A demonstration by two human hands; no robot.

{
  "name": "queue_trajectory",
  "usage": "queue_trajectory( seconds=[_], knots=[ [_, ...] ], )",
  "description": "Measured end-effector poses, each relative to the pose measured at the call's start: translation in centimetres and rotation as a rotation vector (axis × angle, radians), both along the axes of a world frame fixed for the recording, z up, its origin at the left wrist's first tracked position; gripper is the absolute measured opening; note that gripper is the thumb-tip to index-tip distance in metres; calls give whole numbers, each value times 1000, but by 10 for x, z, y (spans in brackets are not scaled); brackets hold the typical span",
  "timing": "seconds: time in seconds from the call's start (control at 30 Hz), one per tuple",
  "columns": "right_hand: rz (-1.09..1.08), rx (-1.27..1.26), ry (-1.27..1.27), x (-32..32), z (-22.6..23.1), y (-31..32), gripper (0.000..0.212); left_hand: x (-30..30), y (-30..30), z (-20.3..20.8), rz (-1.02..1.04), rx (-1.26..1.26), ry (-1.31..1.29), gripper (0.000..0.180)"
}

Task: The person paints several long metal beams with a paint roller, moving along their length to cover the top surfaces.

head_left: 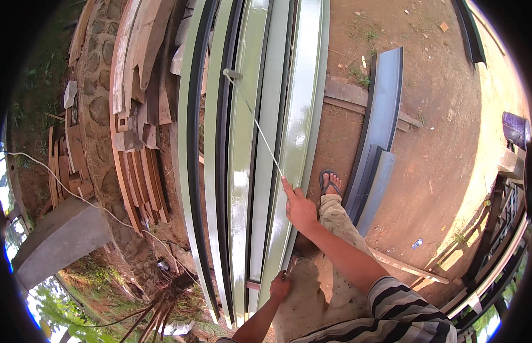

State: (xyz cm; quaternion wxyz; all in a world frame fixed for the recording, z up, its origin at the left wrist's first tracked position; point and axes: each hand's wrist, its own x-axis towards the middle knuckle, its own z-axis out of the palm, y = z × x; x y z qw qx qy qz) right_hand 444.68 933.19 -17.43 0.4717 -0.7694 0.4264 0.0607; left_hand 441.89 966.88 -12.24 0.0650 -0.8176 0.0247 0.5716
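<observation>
In my right hand (pixel 301 209) is a paint roller (pixel 255 121) with a long thin rod; the fingers are closed round its near end, with the index finger stretched along it. The small roller head rests on a glossy pale green steel beam (pixel 243 103) among several long beams lying side by side. Another wet-looking green beam (pixel 300 103) passes under the rod, beside my hand. My left hand (pixel 280 287) is closed low by my leg, near the beams' near end; a small dark bit shows at its fingers, too hidden to name.
Unpainted grey-blue steel beams (pixel 380 108) lie on the dirt at right, over wooden planks (pixel 346 91). Stacked timber (pixel 134 74) and a stone edging (pixel 99 111) run along the left. A pale cable (pixel 100 208) crosses the left side. A purple bucket (pixel 515 130) stands far right.
</observation>
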Motion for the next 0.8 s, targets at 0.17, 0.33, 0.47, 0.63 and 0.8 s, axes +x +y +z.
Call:
queue_trajectory(
  seconds=[0.17,0.33,0.47,0.63,0.8],
  knots=[
    [-53,50,5,21,10,-56,90,53,-140,34,46,-297,-78,56],
    [-234,-149,-166,107,3,-256,79,76,-273,82,-24,-444,-111,59],
    [-182,-128,-155,125,28,-333,80,69,-342,97,-225,-625,-57,72],
    [-44,-4,-35,61,38,-253,88,57,-413,92,-435,-403,107,91],
    [-59,-17,7,86,36,-316,90,66,-484,52,-467,-276,117,82]
  ],
)
